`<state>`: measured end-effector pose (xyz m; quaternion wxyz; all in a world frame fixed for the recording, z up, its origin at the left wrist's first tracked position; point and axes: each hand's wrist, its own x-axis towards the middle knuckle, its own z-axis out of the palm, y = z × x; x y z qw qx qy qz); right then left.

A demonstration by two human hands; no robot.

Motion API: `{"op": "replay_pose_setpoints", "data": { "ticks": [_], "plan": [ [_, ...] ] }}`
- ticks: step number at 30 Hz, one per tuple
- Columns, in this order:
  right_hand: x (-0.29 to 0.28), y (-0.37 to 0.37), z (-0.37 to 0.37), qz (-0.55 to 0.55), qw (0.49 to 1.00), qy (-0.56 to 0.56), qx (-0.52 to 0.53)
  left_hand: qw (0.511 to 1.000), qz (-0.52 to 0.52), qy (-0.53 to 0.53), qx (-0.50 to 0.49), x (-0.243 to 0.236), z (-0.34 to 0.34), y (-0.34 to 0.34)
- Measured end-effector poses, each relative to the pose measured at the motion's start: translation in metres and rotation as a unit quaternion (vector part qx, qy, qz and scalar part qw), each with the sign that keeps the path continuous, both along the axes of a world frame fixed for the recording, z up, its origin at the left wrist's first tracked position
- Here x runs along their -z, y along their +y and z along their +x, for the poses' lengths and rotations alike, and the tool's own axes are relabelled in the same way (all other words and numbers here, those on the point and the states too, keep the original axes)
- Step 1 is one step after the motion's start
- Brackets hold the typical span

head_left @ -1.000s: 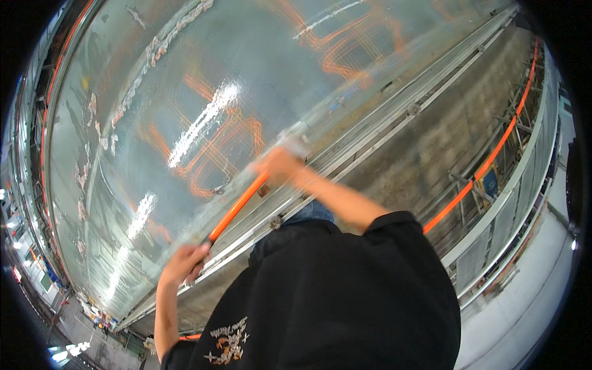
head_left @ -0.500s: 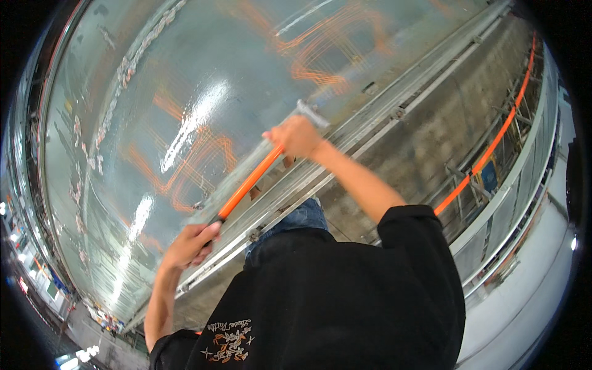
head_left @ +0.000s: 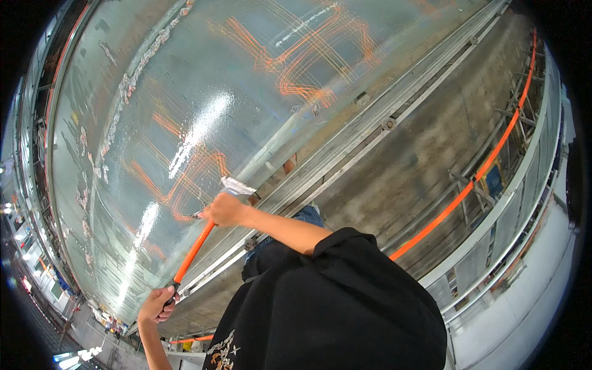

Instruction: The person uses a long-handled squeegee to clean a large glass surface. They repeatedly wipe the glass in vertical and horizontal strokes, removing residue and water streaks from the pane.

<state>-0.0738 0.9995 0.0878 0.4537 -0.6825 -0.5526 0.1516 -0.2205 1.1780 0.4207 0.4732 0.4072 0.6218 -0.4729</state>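
Observation:
Both my hands grip a long-handled scraper (head_left: 195, 253), its shaft orange and its lower end black. My left hand (head_left: 160, 304) wraps round the black end at the lower left. Higher up, my right hand (head_left: 224, 210) closes on the shaft close to the head. The wide pale scraper head (head_left: 238, 186) is against or just above a large grey-green panel (head_left: 154, 68), near the panel's edge; I cannot tell if it touches. Orange crossing lines (head_left: 308, 65) mark the panel, and its surface looks glossy in places.
A metal rail (head_left: 345, 157) runs along the panel's near edge. To the right is a stained walkway (head_left: 425, 142), bounded by an orange tube (head_left: 493, 154) and a metal guardrail (head_left: 487, 259). A ridge of whitish lumps (head_left: 127, 86) crosses the panel's left side.
The scraper and both hands have moved down and to the left along the panel's edge. My right arm now reaches across my body. Both hands keep their grip.

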Motion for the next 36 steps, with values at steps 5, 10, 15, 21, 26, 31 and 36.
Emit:
{"op": "replay_pose_setpoints", "data": {
  "ticks": [5, 10, 15, 21, 26, 31, 36],
  "plan": [
    [0.015, -0.111, 0.143, -0.047, 0.987, -0.112, 0.102, 0.976, -0.033, -0.127, 0.174, 0.070, 0.116, -0.049],
    [-0.006, -0.209, 0.320, -0.171, 0.951, -0.232, 0.112, 0.948, -0.101, -0.283, 0.101, 0.125, 0.229, -0.143],
    [-0.032, -0.165, 0.281, -0.172, 0.963, -0.181, 0.105, 0.911, 0.057, -0.364, 0.186, 0.109, 0.167, -0.137],
    [-0.072, -0.048, 0.092, -0.023, 0.992, -0.079, 0.095, 0.747, 0.418, -0.361, 0.369, 0.032, -0.013, -0.086],
    [-0.053, 0.008, -0.079, -0.013, 0.992, 0.013, -0.125, 0.780, 0.433, -0.241, 0.382, -0.020, -0.151, -0.061],
    [-0.023, 0.059, -0.152, -0.074, 0.980, 0.051, -0.179, 0.950, 0.269, -0.103, 0.119, -0.012, -0.236, -0.026],
    [-0.012, 0.064, -0.135, -0.085, 0.986, 0.017, -0.143, 0.971, 0.211, -0.092, 0.064, 0.007, -0.203, 0.013]
  ]
}}
